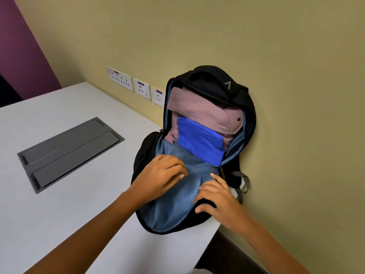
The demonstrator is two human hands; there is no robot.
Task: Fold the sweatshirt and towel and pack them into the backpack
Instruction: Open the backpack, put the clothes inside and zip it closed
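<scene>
Office: desk cable hatch (70, 153), wall sockets (120, 78).

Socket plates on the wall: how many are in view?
3, in a row above the table: left plate, middle plate, right plate beside the backpack, which may hide more.
</scene>
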